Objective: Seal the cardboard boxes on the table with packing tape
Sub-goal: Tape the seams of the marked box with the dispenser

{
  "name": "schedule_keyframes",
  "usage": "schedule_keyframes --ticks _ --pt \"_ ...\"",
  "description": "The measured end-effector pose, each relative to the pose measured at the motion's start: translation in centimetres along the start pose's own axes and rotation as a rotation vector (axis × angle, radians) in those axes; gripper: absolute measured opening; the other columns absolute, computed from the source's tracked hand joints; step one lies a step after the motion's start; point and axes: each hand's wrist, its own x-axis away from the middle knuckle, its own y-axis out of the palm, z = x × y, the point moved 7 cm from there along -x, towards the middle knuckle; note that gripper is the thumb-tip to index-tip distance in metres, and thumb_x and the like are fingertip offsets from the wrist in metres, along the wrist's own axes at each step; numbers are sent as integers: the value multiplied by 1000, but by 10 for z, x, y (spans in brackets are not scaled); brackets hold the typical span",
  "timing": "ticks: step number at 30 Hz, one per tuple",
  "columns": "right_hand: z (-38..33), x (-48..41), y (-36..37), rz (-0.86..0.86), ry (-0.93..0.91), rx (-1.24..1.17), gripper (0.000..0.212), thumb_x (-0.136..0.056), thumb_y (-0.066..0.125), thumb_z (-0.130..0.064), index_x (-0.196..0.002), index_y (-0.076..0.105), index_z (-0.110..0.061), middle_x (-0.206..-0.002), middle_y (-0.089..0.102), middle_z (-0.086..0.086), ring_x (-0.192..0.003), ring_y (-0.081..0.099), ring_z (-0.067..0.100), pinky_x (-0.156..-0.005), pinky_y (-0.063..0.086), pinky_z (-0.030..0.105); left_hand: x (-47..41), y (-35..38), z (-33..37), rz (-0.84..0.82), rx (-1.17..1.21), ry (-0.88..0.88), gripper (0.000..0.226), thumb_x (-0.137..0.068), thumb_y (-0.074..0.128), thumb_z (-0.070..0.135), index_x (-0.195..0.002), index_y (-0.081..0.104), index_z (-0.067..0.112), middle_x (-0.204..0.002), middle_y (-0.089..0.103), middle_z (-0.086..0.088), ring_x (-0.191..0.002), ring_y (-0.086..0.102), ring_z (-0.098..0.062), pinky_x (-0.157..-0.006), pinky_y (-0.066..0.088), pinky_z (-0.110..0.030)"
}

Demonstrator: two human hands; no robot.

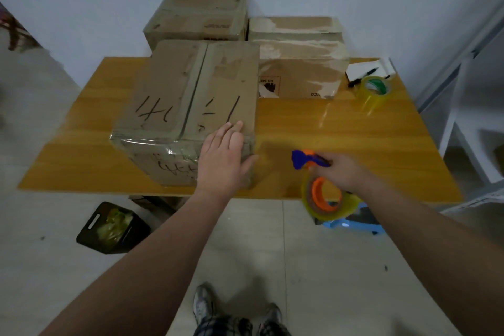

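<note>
Head view: the left hand [222, 157] lies flat, fingers straight, on the near right corner of the front box [188, 106]. This box stands at the near edge of the desk [354, 131], left of middle. The right hand [341, 169] grips a tape dispenser [316, 194] over the near edge, right of the box. Other boxes [300, 71] stand along the far edge, and a spare roll [375, 91] sits near the far right corner.

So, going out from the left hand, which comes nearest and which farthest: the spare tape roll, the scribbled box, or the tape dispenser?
1. Scribbled box: the left hand rests on its near right corner.
2. Tape dispenser: to the right, held in the right hand.
3. Spare tape roll: far right, at the back.
</note>
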Motion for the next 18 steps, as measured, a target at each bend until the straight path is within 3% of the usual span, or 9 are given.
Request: schedule_keyframes --ticks 2,5,7,8,10,15,18 --pt "7 -13 5 92 21 -254 59 -91 59 -43 -143 42 -21 -133 55 4 -120 51 26 -86 40 32 0 0 0 -1 23 -17 50 -78 71 39 -113 57 5 -135 53 -10 -131 43 -27 -109 28 -45" --pt "20 -31 25 152 157 -457 70 -92 53 -50 -149 26 -19 -140 47 6 -124 46 30 -87 39 34 0 -1 -2 -12 45 -18 54 -80 68 42 -117 56 4 -138 51 -9 -133 40 -25 -110 26 -43" --pt "28 -41 38 171 266 -523 61 -92 53 -51 -130 46 -4 -115 58 15 -107 55 35 -84 43 39 1 -2 -3 -17 58 -22 59 -80 67 45 -120 55 3 -138 50 -9 -133 40 -24 -111 25 -42" --pt "31 -45 43 172 292 -507 50 -93 51 -51 -104 57 -2 -91 60 14 -88 58 34 -77 43 40 1 -2 -3 -15 68 -26 60 -80 66 46 -120 55 3 -139 50 -9 -134 39 -24 -111 23 -42" --pt "33 -50 52 178 321 -434 50 -95 46 -50 -72 52 -6 -66 50 9 -66 51 27 -66 40 37 0 -3 -3 -18 82 -39 62 -79 61 50 -120 55 4 -139 50 -8 -134 39 -24 -111 20 -39" --pt "38 -60 64 270 306 -262 49 -98 45 -41 -60 40 -11 -58 42 6 -50 39 19 -48 29 32 1 -3 -2 -35 80 -45 66 -78 60 54 -122 55 4 -139 50 -8 -133 40 -24 -110 25 -42" --pt "50 -61 69 274 363 -250 48 -100 43 -39 -61 39 -12 -58 41 6 -51 38 20 -47 26 31 0 -3 -2 -36 72 -40 66 -78 63 54 -122 55 4 -139 50 -8 -134 40 -23 -110 25 -41"
